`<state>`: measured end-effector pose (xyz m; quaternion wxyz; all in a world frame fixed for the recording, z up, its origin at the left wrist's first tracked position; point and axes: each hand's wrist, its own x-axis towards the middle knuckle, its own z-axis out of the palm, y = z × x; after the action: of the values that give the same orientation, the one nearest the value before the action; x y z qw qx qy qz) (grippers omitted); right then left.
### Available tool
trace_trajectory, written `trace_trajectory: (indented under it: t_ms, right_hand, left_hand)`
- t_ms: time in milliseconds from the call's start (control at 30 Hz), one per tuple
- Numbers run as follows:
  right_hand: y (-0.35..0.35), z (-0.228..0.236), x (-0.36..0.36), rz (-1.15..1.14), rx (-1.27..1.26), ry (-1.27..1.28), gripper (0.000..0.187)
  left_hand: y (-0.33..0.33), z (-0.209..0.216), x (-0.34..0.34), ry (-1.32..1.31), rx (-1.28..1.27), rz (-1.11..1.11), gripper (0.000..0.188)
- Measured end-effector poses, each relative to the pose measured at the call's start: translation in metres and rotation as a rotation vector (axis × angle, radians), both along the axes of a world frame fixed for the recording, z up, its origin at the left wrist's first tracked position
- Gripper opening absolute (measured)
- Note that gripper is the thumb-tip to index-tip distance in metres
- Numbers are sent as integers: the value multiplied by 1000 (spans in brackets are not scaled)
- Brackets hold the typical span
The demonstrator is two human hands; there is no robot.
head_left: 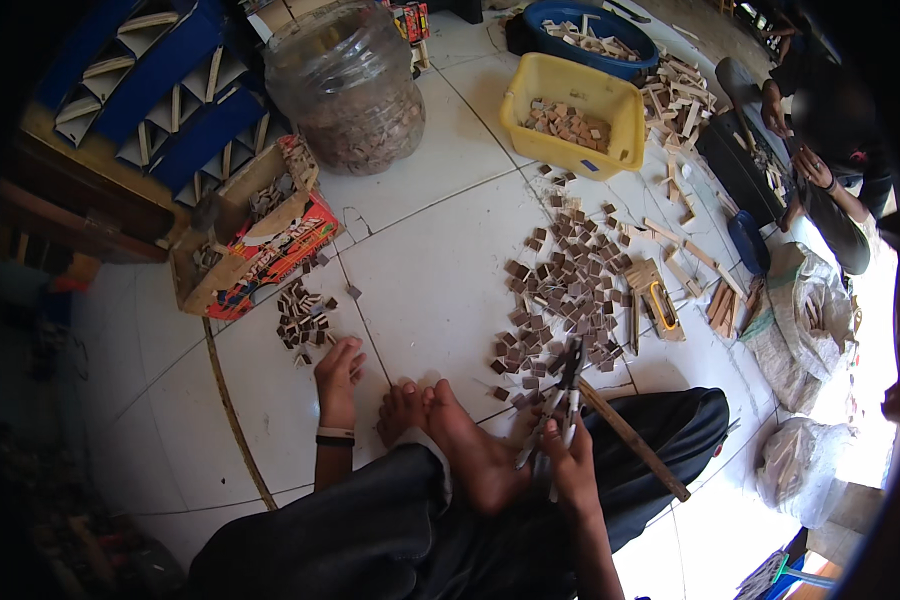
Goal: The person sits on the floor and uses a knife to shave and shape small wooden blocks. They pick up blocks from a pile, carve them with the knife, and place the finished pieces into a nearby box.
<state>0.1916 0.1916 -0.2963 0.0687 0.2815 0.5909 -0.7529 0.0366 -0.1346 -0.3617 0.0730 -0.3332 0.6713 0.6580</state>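
Pliers (571, 375) with light-coloured handles are gripped in my right hand (570, 465), in front of my bent leg. Their dark jaws point away from me, over the near edge of a wide scatter of small brown square pieces (575, 270). My left hand (338, 375) is raised beside my feet with its fingers loosely bent, and I see nothing in it. Just beyond it lies a smaller heap of similar brown pieces (302, 315). A wooden stick-like handle (635, 440) lies against my leg beside the pliers; its far end is hidden behind them.
An open cardboard box (270, 255) with pieces in it stands at left, near a large clear plastic jar (345, 90). Farther back are a yellow tub (570, 150) and a blue basin (635, 65). Wood strips (675, 100), a sack (795, 330) and another person (820, 130) are at right.
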Motion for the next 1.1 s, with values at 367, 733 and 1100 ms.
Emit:
trace_trajectory:
  t_ms: [367,733,1100]
  right_hand:
    - [6,3,-6,-226,-8,0,27]
    - [-1,3,1,-133,119,75,30]
    - [-30,35,-8,274,306,331,61]
  left_hand:
    - [128,-6,12,630,-395,-1296,34]
    - [133,20,4,456,1,-1020,39]
    - [145,111,-3,532,430,-575,29]
